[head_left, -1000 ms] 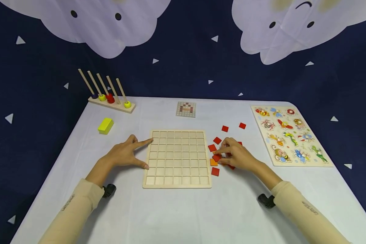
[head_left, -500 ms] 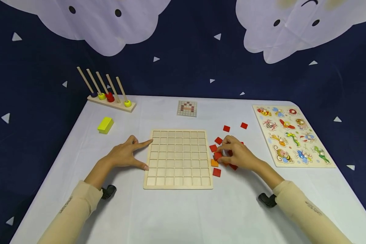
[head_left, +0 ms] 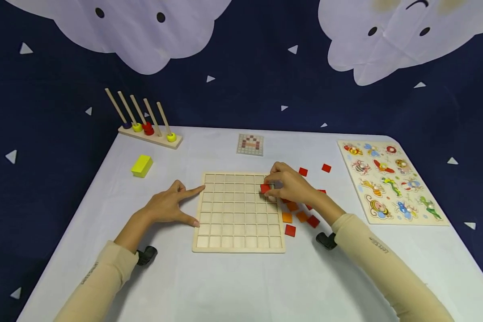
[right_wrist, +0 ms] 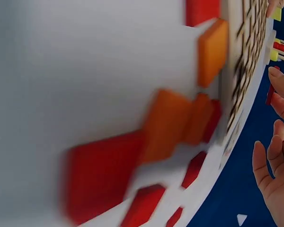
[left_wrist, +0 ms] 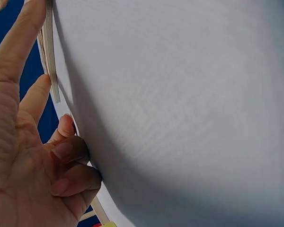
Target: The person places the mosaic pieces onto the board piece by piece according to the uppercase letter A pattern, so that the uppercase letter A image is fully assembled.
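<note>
Head view, as I stand by: dark blue backdrop (head_left: pixel 249 53), printed with pale clouds and small triangles, hung behind the table. Table (head_left: pixel 225 286), covered in white, bearing the items below. Puzzle board (head_left: pixel 386 196), decorated with insects, lying flat toward the right side. Grid board (head_left: pixel 238 250), pale wood, divided into square cells, lying flat at the middle. Peg stand (head_left: pixel 154 139), at the far left corner, five pegs, with dark, yellow and red beads at the feet of four. Left hand (head_left: pixel 166 205), thumb and forefinger straight and spread wide, tips touching the grid board's left edge; its other three fingers curl inward in the left wrist view. Right hand (head_left: pixel 291 184), thumb and forefinger nearly closed, pinching one tile; its remaining fingers are loosely bent in the right wrist view. Pattern card (head_left: pixel 250 145), gridded, flat beyond the grid board. Yellow block (head_left: pixel 142 166), between peg stand and left hand. Red tiles (head_left: pixel 290 230) and orange tiles (head_left: pixel 287 217), scattered just beside the grid board's right edge. Held tile (head_left: pixel 264 188), one, red, over the grid board's upper right; whether it touches there, I cannot tell.
</note>
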Demonstrator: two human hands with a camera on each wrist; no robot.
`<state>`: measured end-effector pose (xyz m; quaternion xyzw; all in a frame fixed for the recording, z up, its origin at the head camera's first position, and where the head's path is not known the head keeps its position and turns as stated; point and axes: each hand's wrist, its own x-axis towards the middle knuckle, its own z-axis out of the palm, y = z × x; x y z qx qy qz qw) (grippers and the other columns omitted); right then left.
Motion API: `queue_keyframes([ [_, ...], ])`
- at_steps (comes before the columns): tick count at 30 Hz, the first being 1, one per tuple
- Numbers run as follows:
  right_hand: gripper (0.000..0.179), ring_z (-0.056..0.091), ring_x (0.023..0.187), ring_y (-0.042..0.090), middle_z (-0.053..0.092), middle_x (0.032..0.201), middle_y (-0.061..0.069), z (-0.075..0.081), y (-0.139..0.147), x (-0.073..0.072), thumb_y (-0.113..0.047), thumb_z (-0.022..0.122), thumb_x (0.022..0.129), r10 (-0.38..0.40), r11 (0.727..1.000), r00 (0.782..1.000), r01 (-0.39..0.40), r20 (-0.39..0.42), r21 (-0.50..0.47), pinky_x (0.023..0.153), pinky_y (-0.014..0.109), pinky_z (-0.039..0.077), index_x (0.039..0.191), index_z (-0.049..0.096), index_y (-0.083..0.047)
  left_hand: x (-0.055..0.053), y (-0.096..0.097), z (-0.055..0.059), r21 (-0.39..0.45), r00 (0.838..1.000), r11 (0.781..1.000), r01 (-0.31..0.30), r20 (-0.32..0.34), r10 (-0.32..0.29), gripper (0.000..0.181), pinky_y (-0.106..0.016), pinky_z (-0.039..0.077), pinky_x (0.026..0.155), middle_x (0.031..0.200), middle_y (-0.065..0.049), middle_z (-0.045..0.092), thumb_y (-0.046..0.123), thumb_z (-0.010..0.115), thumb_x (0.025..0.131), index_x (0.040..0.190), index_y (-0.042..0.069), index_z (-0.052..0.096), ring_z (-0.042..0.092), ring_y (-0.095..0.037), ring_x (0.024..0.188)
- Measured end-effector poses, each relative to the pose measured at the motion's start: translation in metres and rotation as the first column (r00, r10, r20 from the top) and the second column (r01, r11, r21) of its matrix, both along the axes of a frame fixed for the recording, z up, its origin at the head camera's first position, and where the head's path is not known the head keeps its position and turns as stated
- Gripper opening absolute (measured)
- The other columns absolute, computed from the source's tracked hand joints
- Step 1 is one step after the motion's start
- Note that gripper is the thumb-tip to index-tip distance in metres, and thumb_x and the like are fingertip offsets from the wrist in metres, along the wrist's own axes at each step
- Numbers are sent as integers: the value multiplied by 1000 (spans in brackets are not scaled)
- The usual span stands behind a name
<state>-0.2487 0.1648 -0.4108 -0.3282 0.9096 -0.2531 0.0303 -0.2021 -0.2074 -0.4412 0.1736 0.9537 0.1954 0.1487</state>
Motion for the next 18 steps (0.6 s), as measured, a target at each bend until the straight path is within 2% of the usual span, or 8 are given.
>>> queue_keyframes([
  [4, 27, 47, 96, 21, 55, 98, 8, 2, -19, -14, -19, 84, 79, 2, 1000, 1000, -2, 11, 2, 85, 38, 42, 101, 77, -6, 0, 0, 0, -2, 1000, 1000, -4, -3, 4, 109, -29, 37, 61, 106, -5, 39, 72, 81, 58, 152, 36, 39, 45, -18, 75],
  [9, 26, 48, 93, 21, 55, 97, 7, 1, -39, -29, -20, 83, 81, -12, 1000, 1000, 12, 26, 19, 82, 37, 44, 102, 77, -6, 0, 1, -1, -4, 1000, 1000, -11, -5, 11, 109, -29, 37, 62, 106, -4, 39, 72, 81, 58, 152, 36, 39, 45, -18, 76],
  [14, 28, 49, 91, 20, 57, 98, 6, -6, -54, -39, -25, 83, 80, -44, 997, 998, 41, 51, 59, 81, 37, 46, 101, 78, -7, 0, 1, 0, 4, 1000, 1000, -14, 1, 14, 109, -29, 37, 62, 105, -4, 38, 72, 82, 58, 152, 36, 40, 45, -19, 77],
  [18, 23, 49, 93, 21, 57, 95, 5, -13, -61, -43, -27, 84, 79, -67, 996, 994, 62, 81, 69, 83, 38, 45, 92, 76, -9, 0, 1, -1, 11, 1000, 1000, -13, -1, 13, 109, -29, 36, 61, 105, -4, 38, 71, 83, 57, 151, 35, 41, 45, -19, 77],
])
